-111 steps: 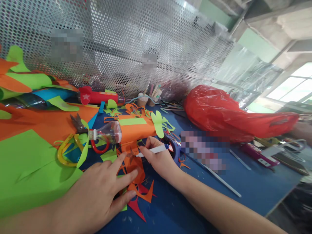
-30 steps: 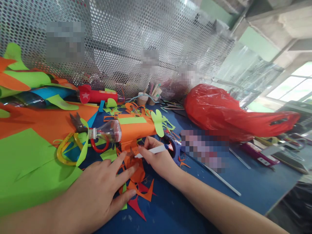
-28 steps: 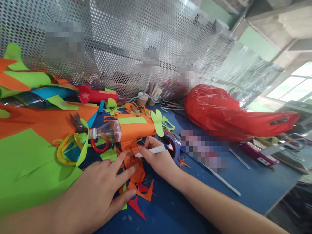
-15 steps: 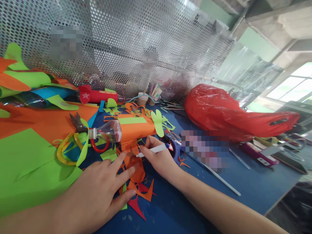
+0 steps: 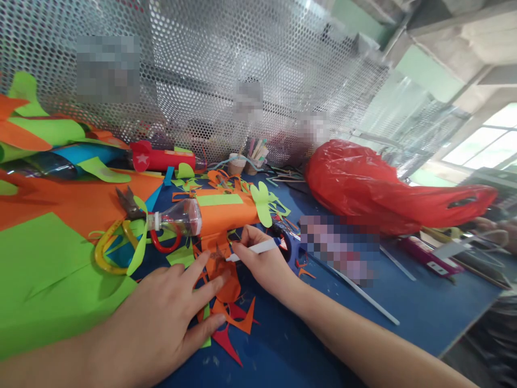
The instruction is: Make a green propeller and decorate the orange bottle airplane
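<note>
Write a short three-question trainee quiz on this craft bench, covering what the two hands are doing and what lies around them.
1. True or false: the right hand grips a white marker pen whose tip rests on the orange paper piece with a drawn star.
2. What does the left hand do? A) lifts the yellow-handled scissors B) presses flat on the orange paper C) holds the clear plastic bottle wrapped in orange paper
3. Fill in: the crumpled plastic bag at the far right of the blue table is ____ in colour.

Key: 1 true; 2 B; 3 red.
</note>
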Available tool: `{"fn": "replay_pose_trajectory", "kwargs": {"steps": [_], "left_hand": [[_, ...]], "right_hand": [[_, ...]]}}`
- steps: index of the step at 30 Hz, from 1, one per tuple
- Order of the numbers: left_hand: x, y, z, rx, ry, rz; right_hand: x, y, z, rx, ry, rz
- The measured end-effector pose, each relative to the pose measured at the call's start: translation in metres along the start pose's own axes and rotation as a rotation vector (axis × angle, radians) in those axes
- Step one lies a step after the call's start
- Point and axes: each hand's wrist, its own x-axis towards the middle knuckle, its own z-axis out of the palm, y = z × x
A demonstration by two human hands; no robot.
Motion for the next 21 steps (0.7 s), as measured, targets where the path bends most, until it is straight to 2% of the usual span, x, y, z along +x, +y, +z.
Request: {"fn": "replay_pose_trajectory", "kwargs": {"steps": [21], "left_hand": [[0.0005, 0.0002, -0.0004, -0.049, -0.03, -0.038]], "right_hand": [[-0.0014, 0.0006, 0.0005, 0.015, -0.009, -0.008]]}}
